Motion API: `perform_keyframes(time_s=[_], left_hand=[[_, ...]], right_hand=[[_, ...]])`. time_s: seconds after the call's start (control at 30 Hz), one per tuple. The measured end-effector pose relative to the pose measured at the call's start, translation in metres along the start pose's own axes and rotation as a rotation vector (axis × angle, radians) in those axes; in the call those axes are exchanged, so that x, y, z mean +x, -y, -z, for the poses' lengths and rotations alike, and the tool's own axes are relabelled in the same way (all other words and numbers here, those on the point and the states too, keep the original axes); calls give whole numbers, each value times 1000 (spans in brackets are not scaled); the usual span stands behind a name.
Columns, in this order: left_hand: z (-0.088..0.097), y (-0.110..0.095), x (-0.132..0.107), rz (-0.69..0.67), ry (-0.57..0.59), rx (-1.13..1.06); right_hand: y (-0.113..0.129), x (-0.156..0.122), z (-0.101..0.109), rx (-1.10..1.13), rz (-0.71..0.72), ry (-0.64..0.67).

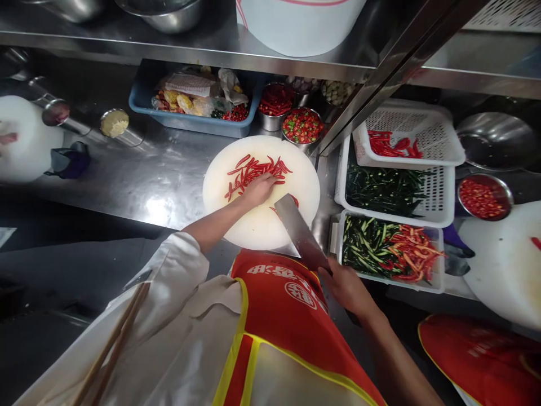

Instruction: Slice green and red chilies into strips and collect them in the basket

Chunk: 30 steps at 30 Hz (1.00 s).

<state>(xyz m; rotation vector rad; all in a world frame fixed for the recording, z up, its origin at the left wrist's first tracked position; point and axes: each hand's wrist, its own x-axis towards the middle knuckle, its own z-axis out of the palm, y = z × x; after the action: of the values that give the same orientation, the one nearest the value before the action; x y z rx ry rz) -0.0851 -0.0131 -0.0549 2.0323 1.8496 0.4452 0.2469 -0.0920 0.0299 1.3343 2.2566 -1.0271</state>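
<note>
A round white cutting board [270, 234] lies on the steel counter in front of me, with a loose pile of whole red chilies [249, 172] on it. My left hand [259, 190] rests at the near right edge of the pile, its fingers bent down and closed over some chilies; the fingertips are partly hidden. My right hand [344, 285] grips the handle of a cleaver [300, 231]. The blade's far end is over the right part of the board, right of my left hand. A few red chili pieces [295, 199] show beside the blade tip.
Behind the board stand a blue bin [203, 125] of bagged ingredients and a steel bowl of chopped peppers [302, 126]. On the right are a white basket [448, 194] and a tray of sliced peppers [393, 248]. A steel shelf [203, 53] overhangs the back; a person's red apron [477, 358] shows lower right.
</note>
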Motion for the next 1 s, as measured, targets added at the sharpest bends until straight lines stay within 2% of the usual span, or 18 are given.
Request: perform_keyframes(time_s=[0.1,0.13,0.2,0.27,0.33,0.4,0.47,0.6,0.8,1.0], left_hand=[[8,-2,23,95,159,102],[11,-2,26,116,179,109],[16,-2,23,118,122,77],[18,-2,9,37,1,3],[13,-4,-11,-127,-29,-60],[2,-7,-32,-275,55,-67],[-13,-11,-48,-338,118,-55],[-32,-12,-59,-361,65,-118],[-39,-6,-56,-337,52,-151],[-44,-4,-56,-322,53,-171]], right_hand=[[3,-1,-5,12,28,44],[4,2,-6,19,15,49],[5,8,-7,42,-34,37],[6,15,-8,61,-85,1],[8,21,-8,63,-122,-42],[10,25,-5,47,-136,-69],[13,26,-1,12,-134,-70],[19,21,10,-64,-86,-35],[22,18,17,-164,-21,32],[18,8,29,-213,-53,94]])
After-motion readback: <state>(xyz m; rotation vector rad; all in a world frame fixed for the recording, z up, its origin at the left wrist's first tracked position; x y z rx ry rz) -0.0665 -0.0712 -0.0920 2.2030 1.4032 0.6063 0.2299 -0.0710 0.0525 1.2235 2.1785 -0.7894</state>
